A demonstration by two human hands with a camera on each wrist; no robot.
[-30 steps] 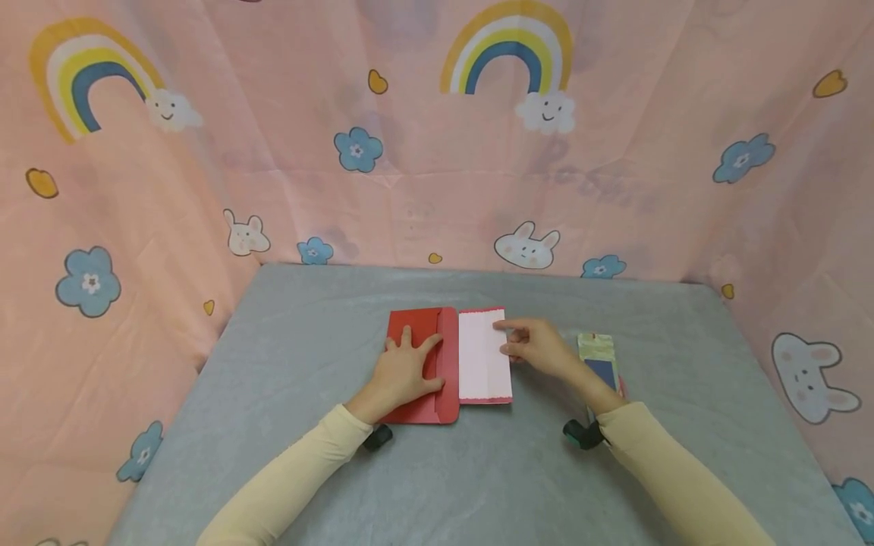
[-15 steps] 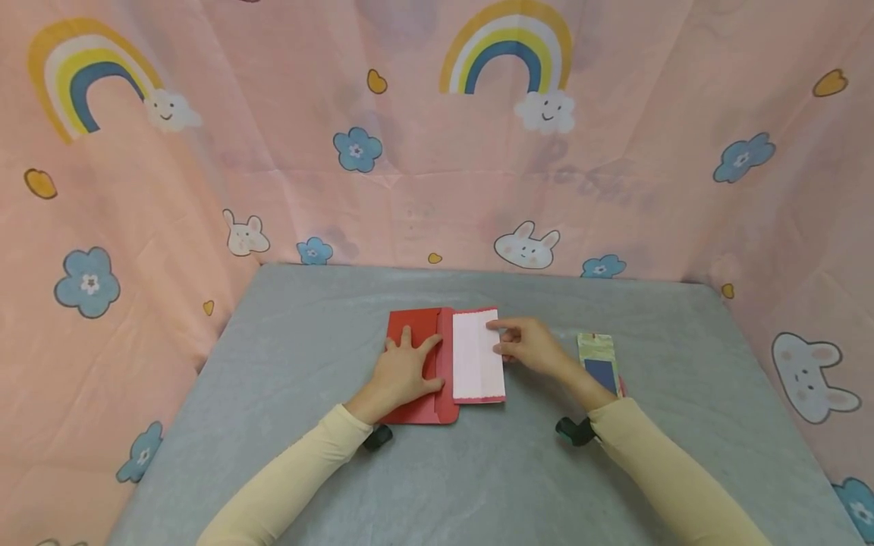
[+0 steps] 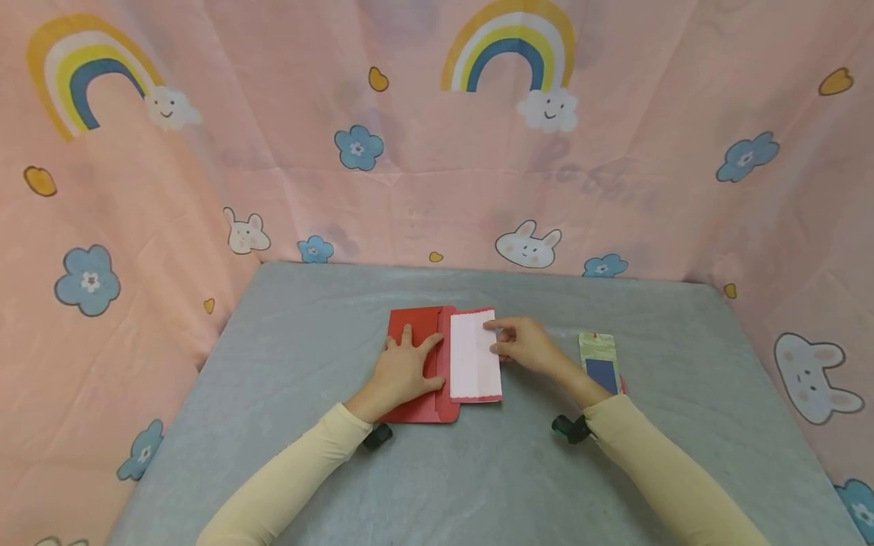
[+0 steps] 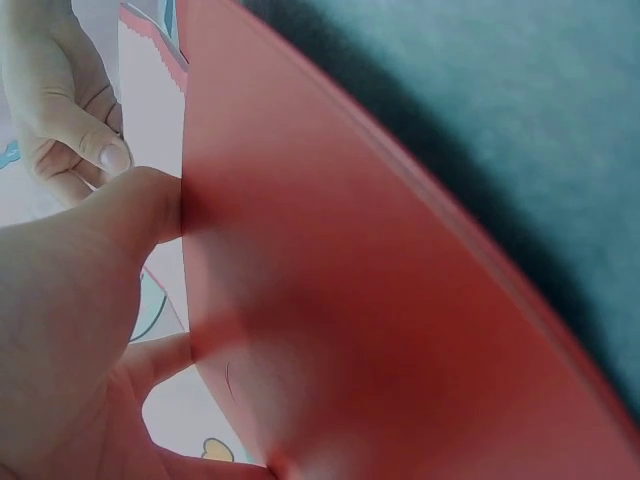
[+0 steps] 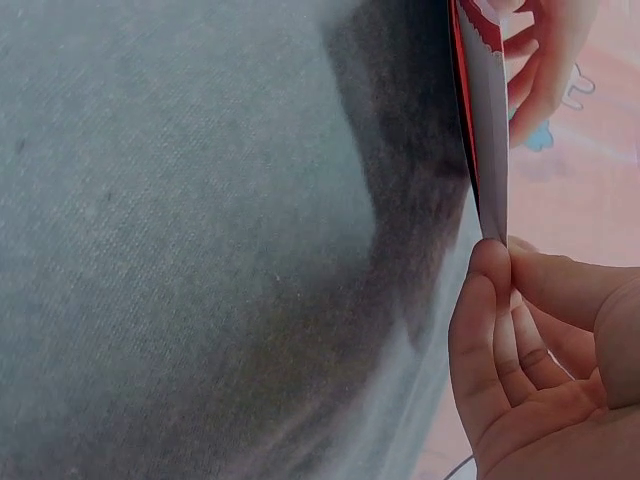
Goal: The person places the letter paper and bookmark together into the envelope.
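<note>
A red envelope (image 3: 422, 413) lies on the grey table in the head view, its flap on the right side. My left hand (image 3: 401, 371) rests on it with fingers spread, pressing it down. In the left wrist view the envelope's red surface (image 4: 400, 290) fills the middle, thumb and fingers at its edge. A white card (image 3: 471, 360) with red top and bottom borders lies over the flap. My right hand (image 3: 536, 349) pinches the card's right edge between thumb and index finger, a grip clear in the right wrist view, where the card (image 5: 491, 130) appears edge-on.
To the right, near my right forearm, lies a greenish packet with a dark blue panel (image 3: 601, 373); something pinkish shows at its side. The grey table (image 3: 328, 303) ends against a pink patterned curtain (image 3: 423, 205).
My right hand has moved the card slightly left, so that it covers more of the envelope's flap. The left hand has stayed in place on the envelope.
</note>
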